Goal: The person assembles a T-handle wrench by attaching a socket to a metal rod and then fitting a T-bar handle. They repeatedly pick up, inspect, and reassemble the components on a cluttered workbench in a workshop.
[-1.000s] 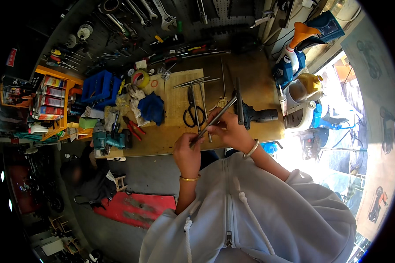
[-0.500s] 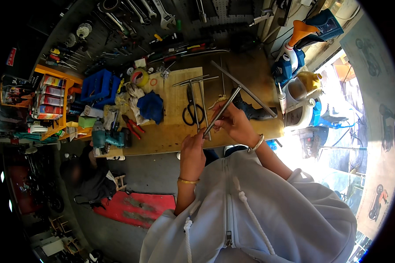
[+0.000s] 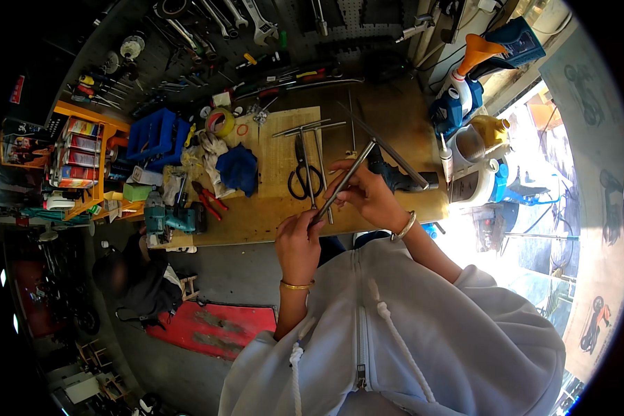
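While both hands' fingers grip it, the thin grey metal rod (image 3: 345, 182) slants.

Probably workshop: wall-hung wrenches (image 3: 246, 17), workbench (image 3: 270, 208)

Wooden workbench (image 3: 409, 125) below tool-hung pegboard wall (image 3: 367, 21).

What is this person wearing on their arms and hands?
Both hands are bare, with no gloves. The left hand has a thin gold bangle at the wrist; the right hand has a pale silvery bangle. The sleeves of a light grey zip-up hoodie with white drawstrings are pushed back.
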`<control>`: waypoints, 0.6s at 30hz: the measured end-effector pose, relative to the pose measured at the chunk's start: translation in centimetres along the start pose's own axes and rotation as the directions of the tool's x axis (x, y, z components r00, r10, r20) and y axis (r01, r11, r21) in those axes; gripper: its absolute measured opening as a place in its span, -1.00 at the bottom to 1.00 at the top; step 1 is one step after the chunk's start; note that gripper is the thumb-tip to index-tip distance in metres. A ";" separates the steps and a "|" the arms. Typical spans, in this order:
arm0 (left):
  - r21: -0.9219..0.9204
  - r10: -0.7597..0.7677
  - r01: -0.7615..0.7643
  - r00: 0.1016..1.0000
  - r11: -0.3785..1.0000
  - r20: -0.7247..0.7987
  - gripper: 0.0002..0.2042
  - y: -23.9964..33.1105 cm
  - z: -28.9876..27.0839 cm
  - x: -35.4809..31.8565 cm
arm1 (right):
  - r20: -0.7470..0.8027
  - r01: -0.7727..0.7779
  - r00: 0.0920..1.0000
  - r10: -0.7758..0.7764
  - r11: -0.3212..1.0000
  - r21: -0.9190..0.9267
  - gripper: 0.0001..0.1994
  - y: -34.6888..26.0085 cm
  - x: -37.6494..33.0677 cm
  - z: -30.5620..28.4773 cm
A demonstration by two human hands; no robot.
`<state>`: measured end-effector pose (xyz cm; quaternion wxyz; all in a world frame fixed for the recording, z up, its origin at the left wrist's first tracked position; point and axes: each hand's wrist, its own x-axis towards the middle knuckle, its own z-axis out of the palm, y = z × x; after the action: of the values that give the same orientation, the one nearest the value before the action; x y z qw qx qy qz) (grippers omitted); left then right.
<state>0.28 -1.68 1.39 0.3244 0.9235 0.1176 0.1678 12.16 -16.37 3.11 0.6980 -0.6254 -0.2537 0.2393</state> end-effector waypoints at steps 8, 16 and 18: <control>0.022 0.032 -0.031 0.999 0.999 -0.032 -0.85 -0.2 -0.2 0.3 | -0.029 0.019 0.999 -0.019 1.000 -0.019 -0.65 0.1 0.5 0.6; -0.060 0.049 -0.047 0.998 0.997 0.033 -0.85 -0.3 -0.2 1.0 | -0.109 0.079 0.989 -0.099 0.981 -0.176 -0.72 -0.4 1.5 1.9; -0.096 0.037 -0.033 0.998 0.995 0.046 -0.85 -0.8 -0.1 1.2 | -0.123 0.058 0.989 -0.086 0.975 -0.213 -0.72 -0.6 1.7 2.1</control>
<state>1.27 -0.60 1.22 0.3678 0.9126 0.0855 0.1570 12.10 -13.68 4.04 0.6519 -0.7000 -0.2534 0.1443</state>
